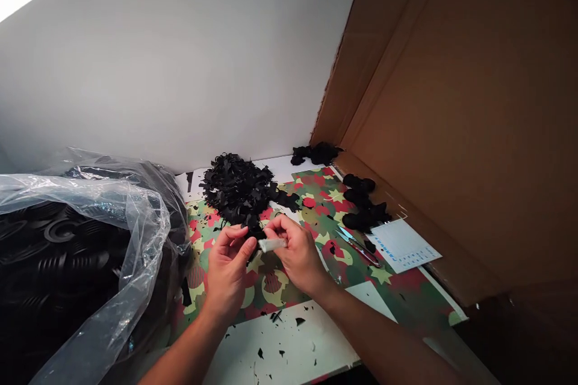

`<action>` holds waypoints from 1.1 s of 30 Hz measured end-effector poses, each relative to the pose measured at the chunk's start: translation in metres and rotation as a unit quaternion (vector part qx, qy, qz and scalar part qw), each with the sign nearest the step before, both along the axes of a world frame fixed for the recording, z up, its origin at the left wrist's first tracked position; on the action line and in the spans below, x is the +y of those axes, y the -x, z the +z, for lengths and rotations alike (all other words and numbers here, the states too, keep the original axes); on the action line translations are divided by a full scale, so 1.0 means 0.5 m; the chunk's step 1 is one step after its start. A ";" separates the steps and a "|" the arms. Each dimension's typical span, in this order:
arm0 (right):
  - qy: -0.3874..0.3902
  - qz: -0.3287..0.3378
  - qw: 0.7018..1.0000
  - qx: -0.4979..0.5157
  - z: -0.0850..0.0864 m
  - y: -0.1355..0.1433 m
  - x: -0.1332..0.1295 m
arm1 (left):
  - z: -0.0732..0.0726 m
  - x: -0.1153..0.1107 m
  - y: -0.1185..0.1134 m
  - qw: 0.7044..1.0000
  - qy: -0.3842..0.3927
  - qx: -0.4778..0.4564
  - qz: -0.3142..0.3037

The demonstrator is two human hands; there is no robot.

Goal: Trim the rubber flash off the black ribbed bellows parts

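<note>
My left hand (230, 258) is closed, its thumb and fingers pinched on a small black piece (253, 239) that is mostly hidden. Close beside it on the right, my right hand (295, 249) has its fingers curled, with a whitish, translucent strip or tube (272, 245) sticking out of them toward the left hand. The fingertips of both hands come near each other at the black piece. Just behind them rises a heap of black scraps (237, 186) on the camouflage-patterned sheet (316, 222).
At the left lies a clear plastic bag (149, 216) full of black ribbed parts (67, 231). Scissors or snips (359, 248), a printed white card (405, 245) and black clumps (363, 201) are at the right. A cardboard panel (460, 132) stands beyond them.
</note>
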State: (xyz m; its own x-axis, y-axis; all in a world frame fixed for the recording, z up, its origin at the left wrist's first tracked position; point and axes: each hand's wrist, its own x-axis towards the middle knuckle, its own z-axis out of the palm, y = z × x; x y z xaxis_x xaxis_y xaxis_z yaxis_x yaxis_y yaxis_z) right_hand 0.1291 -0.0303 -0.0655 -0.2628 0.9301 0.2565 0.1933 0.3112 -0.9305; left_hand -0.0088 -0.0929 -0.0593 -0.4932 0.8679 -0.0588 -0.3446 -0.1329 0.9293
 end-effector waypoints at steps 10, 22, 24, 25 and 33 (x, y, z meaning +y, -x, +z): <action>0.016 -0.128 0.991 -0.033 -0.040 -0.092 0.126 | 0.027 -0.005 0.018 0.987 -0.003 -0.137 -0.082; -0.073 0.014 0.996 0.047 0.022 -0.060 0.038 | 0.016 -0.004 0.036 0.969 0.029 0.237 -0.069; -0.103 0.116 0.987 0.041 0.033 -0.052 0.019 | 0.018 -0.004 0.039 0.958 0.028 0.279 -0.065; -0.112 0.170 0.979 0.026 0.036 -0.048 0.012 | 0.019 -0.004 0.041 0.952 0.027 0.296 -0.070; -0.114 0.213 0.967 -0.074 0.017 -0.026 0.013 | 0.046 -0.016 0.046 0.919 0.011 0.374 -0.126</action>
State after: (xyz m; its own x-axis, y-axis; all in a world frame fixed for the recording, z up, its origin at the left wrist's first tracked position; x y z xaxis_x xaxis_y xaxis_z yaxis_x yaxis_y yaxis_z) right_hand 0.1421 -0.0235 -0.0570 -0.6602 0.6523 0.3724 0.1281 0.5863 -0.7999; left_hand -0.0318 -0.1011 -0.0362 -0.1856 0.9628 0.1963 0.3738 -0.1156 0.9203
